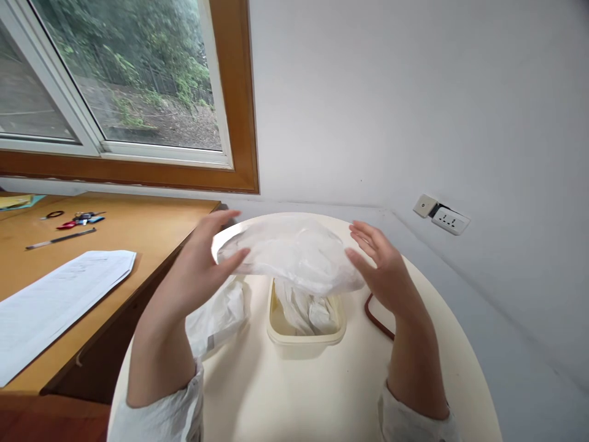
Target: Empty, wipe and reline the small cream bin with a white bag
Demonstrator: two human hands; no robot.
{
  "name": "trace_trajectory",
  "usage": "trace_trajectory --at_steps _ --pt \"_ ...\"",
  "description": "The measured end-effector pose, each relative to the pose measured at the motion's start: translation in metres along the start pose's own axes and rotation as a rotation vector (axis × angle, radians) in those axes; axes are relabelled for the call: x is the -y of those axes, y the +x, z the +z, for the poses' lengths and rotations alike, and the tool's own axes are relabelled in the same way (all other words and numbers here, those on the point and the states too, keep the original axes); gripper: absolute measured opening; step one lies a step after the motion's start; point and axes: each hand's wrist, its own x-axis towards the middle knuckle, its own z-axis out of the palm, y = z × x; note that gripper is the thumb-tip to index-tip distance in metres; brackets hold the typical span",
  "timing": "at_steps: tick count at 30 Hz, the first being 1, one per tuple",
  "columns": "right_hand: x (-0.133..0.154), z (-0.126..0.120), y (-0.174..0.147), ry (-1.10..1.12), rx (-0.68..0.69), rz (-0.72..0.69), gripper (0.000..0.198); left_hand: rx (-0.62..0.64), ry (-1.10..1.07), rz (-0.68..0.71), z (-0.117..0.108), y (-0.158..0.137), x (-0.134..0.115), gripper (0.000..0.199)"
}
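Fingers of left hand [193,273] and right hand [385,270] gape around a translucent plastic sheet [294,252], grip unclear. Cream rectangular tub [306,339] already contains crumpled white plastic [322,314]; white plastic bundle [227,316] remains outside, at nine o'clock.

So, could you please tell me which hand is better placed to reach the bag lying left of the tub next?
Probably the left hand: it is nearer that bag, while the right hand is across the tub.

A rounded cream-white counter [331,399] is shown. Near its middle, 1 open pale yellow container [306,350] is set. A crumpled white bag [227,316] is laid to the left, 1 brown-rimmed flat piece [379,323], partly hidden, to the right.
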Motion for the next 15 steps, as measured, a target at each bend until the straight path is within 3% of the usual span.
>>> trace_trajectory --at_steps 3,6,10,15 --pt "0.009 0.006 -0.005 -0.129 0.328 -0.12 0.079 0.338 0.02 0.169 0.012 -0.002 -0.004 0.067" --pt "0.008 0.017 -0.006 -0.264 0.442 -0.214 0.078 0.488 0.097 0.18 0.026 -0.001 -0.001 0.061" --pt "-0.003 0.028 0.0 -0.361 0.345 -0.273 0.058 0.531 0.131 0.155 0.034 0.004 -0.001 0.021" --pt "-0.002 0.023 0.004 -0.231 0.015 -0.292 0.044 0.524 -0.03 0.21 0.028 0.006 -0.013 0.005"
